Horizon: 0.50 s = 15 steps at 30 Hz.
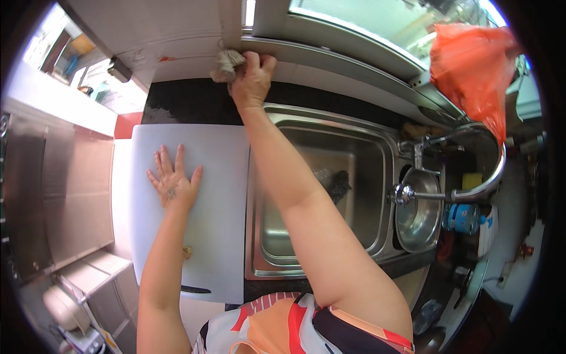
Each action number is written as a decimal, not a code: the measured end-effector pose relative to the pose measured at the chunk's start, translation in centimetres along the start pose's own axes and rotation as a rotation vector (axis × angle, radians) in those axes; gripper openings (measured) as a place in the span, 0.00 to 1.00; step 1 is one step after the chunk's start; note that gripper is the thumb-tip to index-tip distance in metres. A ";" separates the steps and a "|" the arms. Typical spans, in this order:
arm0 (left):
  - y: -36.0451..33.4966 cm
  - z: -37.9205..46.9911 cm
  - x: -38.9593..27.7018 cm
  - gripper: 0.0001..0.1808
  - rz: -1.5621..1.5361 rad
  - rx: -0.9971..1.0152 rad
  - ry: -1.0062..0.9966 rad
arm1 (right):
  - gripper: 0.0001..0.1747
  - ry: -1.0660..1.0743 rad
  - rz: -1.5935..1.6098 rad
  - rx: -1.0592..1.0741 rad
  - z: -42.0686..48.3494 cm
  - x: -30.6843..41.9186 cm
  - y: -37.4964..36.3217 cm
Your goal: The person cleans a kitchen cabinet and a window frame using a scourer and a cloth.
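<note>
My left hand (173, 181) rests flat, fingers spread, on a white plastic cutting board (221, 203). A small yellowish-brown scrap (188, 252) lies on the board beside my left forearm. At the back wall, my right hand (253, 82) grips a crumpled greyish cloth (227, 65) and presses it near the lower edge of the window frame (327, 51). Part of the cloth is hidden behind my fingers. My right arm reaches across a stainless steel sink (371, 177), where a dark scouring pad or mesh (340, 186) lies, partly covered by the arm.
A chrome faucet (479, 186) arches over a small round basin (418, 212) at the right. An orange plastic bag (473, 71) hangs above it. A blue-labelled bottle (462, 218) and a yellow sponge (472, 180) stand beyond. Black countertop (190, 101) runs behind the board.
</note>
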<state>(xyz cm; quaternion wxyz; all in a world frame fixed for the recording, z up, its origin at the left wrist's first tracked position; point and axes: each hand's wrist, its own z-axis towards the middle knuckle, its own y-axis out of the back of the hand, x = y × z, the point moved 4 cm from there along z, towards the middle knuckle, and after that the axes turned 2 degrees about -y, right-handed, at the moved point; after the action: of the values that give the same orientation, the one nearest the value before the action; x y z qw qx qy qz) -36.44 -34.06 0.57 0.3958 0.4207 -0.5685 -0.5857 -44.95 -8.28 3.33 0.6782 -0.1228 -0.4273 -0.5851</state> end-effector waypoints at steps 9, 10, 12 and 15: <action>-0.9 0.1 -0.3 0.35 -0.043 -0.069 -0.122 | 0.19 -0.803 -0.200 -0.897 6.9 -19.9 23.5; -0.9 0.1 0.4 0.35 -0.031 -0.070 -0.105 | 0.22 -0.897 -0.085 -0.895 7.1 -19.6 24.0; -1.0 -0.1 -0.3 0.35 -0.049 -0.074 -0.127 | 0.24 -0.950 0.015 -0.930 9.0 -20.2 26.2; -0.7 -0.2 0.0 0.35 -0.049 -0.055 -0.123 | 0.27 -0.719 0.110 -0.872 9.8 -20.7 22.3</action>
<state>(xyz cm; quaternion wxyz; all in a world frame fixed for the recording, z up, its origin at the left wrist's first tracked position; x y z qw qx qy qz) -36.22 -34.14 -0.13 0.3572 0.3869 -0.5651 -0.6352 -28.14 18.87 1.70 0.4059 -0.6050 -0.3434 -0.5926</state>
